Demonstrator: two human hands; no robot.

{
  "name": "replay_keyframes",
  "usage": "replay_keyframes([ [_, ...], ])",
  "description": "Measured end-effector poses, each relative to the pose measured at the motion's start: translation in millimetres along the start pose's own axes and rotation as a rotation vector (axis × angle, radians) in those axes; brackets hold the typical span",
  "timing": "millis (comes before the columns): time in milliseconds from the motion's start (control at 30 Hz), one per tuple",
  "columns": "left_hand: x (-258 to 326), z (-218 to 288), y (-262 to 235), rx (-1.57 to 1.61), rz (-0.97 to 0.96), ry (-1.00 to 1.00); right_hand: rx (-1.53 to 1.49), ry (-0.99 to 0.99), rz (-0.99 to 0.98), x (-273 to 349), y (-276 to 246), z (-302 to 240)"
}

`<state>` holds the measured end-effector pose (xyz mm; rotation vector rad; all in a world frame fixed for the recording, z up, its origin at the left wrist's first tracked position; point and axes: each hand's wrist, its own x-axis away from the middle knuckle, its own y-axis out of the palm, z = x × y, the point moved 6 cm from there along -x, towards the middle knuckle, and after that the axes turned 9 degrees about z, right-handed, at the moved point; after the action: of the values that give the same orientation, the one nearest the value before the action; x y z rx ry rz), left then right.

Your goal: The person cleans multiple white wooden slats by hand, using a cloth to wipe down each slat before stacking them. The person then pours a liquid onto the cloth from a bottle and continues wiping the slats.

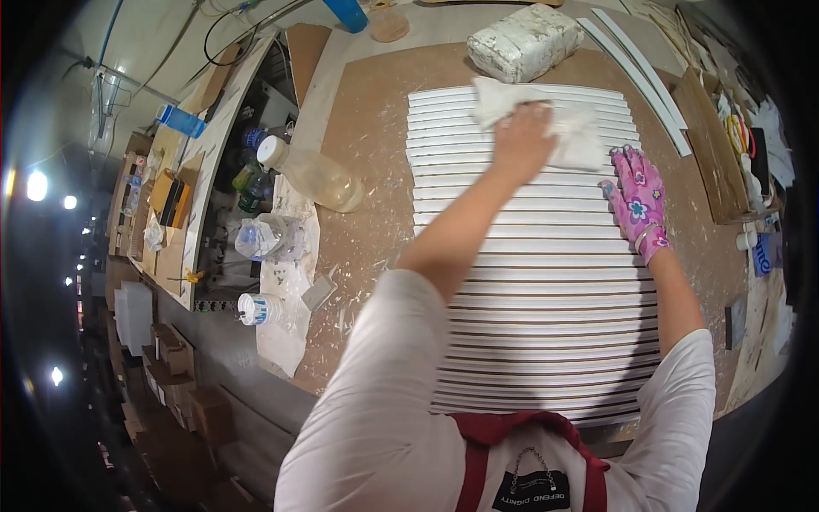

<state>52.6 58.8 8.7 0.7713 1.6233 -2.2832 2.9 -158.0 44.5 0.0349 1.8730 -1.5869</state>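
Note:
A panel of many narrow white slats (pixel 537 282), laid side by side, covers the middle of the brown work board. Near its far end my bare left hand (pixel 525 141) presses down on a white cloth (pixel 576 141), with fingers bent over the fabric. The cloth lies bunched on both sides of that hand. My right hand (pixel 637 196) wears a pink flowered glove and rests along the panel's right edge, fingers stretched out, holding nothing. Beyond the far edge sits a white, paint-spattered wrapped block (pixel 525 43).
Left of the panel lie a large plastic bottle of cloudy liquid (pixel 320 175), a clear crumpled bottle (pixel 264 237) and a white tub (pixel 258 309). Two loose white strips (pixel 636 72) lie at the far right. A wooden box of tools (pixel 712 145) borders the right side.

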Motion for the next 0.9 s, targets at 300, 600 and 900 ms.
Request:
replay_keyframes([
  [300,19.7,-172.1,-112.6,-0.015,0.077,-0.362,0.088,0.119,-0.152,0.8,6.5,-0.9],
  [600,-15.4,-59.9,-7.2,-0.085,-0.197,-0.103,0.084,0.091,-0.087,5.4,6.3,8.5],
  [900,-14.4,-99.3,-95.9,0.954,0.033,-0.694,-0.284,0.083,0.082,11.4,9.2,17.7],
])
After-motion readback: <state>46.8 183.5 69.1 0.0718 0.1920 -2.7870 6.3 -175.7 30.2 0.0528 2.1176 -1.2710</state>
